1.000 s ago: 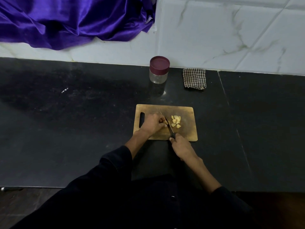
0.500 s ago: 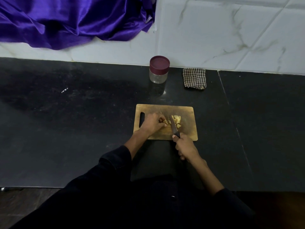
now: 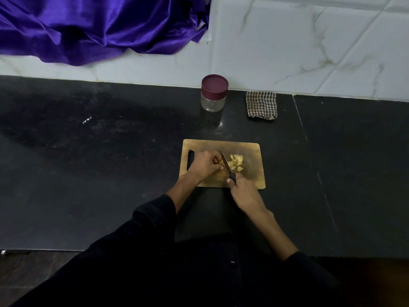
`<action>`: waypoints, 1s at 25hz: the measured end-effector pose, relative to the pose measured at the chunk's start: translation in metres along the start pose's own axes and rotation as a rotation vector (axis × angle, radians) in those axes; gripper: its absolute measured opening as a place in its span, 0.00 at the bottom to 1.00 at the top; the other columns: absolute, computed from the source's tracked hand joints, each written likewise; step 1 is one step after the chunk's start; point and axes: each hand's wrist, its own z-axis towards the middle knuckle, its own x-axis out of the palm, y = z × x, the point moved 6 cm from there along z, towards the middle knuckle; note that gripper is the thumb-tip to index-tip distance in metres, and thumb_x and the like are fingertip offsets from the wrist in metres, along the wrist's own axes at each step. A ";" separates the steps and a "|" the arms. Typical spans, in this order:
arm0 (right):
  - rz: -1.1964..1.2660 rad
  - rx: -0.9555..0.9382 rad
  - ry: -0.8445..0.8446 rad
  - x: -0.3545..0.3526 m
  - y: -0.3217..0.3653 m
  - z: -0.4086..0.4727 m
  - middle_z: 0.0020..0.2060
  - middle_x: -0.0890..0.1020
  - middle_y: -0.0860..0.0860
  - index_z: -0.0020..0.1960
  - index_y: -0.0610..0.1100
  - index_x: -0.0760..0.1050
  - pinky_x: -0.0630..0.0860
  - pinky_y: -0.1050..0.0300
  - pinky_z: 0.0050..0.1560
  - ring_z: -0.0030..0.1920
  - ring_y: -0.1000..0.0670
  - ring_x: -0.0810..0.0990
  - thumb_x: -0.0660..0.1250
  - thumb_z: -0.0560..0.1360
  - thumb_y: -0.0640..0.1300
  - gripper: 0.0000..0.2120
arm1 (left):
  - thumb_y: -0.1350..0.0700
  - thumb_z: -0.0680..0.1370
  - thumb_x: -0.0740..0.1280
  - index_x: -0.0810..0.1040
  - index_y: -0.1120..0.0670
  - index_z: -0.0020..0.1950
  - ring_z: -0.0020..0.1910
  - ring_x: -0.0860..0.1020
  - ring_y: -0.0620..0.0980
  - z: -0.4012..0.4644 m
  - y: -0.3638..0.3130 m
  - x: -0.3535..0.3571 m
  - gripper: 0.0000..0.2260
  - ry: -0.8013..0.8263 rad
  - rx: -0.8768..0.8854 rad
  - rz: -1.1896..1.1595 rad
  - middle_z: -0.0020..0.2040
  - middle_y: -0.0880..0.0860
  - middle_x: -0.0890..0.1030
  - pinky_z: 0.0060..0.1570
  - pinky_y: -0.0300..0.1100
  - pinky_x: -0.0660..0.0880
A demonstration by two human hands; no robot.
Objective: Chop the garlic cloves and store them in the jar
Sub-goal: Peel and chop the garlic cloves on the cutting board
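Garlic pieces (image 3: 236,162) right of knife (image 3: 225,162); right hand (image 3: 243,191) grips knife; left hand (image 3: 205,165) curled, contents unclear.

black long sleeves (image 3: 155,216), dark buttoned front

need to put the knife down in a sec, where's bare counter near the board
Bare black counter lies right of the cutting board, up to the seam line. Another wide patch lies left of the board, and a strip runs between the board and the jar. The board itself is crowded: left hand, knife, right hand, garlic pieces.
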 end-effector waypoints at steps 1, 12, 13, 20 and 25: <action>-0.036 -0.004 -0.004 0.000 0.001 0.000 0.48 0.79 0.48 0.59 0.45 0.71 0.77 0.49 0.48 0.49 0.48 0.79 0.57 0.84 0.50 0.10 | 0.61 0.73 0.72 0.80 0.57 0.51 0.46 0.78 0.45 0.000 0.000 0.000 0.08 -0.002 0.002 -0.005 0.47 0.52 0.81 0.50 0.39 0.77; -0.165 0.006 -0.007 -0.001 0.006 0.000 0.49 0.79 0.47 0.62 0.44 0.69 0.74 0.50 0.44 0.48 0.48 0.78 0.56 0.84 0.48 0.11 | 0.62 0.71 0.73 0.81 0.58 0.50 0.44 0.78 0.45 -0.004 0.000 0.000 0.08 -0.076 0.021 -0.049 0.45 0.53 0.82 0.49 0.39 0.77; -0.171 0.009 -0.009 0.000 0.006 0.001 0.48 0.79 0.47 0.62 0.44 0.69 0.73 0.51 0.43 0.47 0.49 0.78 0.56 0.84 0.48 0.11 | 0.63 0.71 0.73 0.82 0.58 0.49 0.44 0.78 0.45 -0.004 0.000 0.000 0.08 -0.090 0.022 -0.057 0.45 0.54 0.82 0.49 0.40 0.77; -0.205 0.011 -0.023 -0.002 0.013 0.007 0.46 0.78 0.48 0.61 0.42 0.71 0.72 0.53 0.42 0.44 0.49 0.77 0.57 0.84 0.47 0.11 | 0.62 0.72 0.73 0.82 0.58 0.50 0.48 0.80 0.48 -0.001 0.001 0.000 0.07 -0.067 0.009 -0.006 0.48 0.53 0.83 0.52 0.45 0.78; -0.205 0.016 -0.034 -0.003 0.022 0.012 0.52 0.81 0.44 0.61 0.42 0.72 0.76 0.50 0.48 0.51 0.45 0.81 0.59 0.83 0.46 0.11 | 0.61 0.72 0.73 0.82 0.57 0.48 0.46 0.80 0.46 0.000 0.002 0.001 0.06 -0.075 0.008 0.015 0.47 0.52 0.83 0.51 0.46 0.78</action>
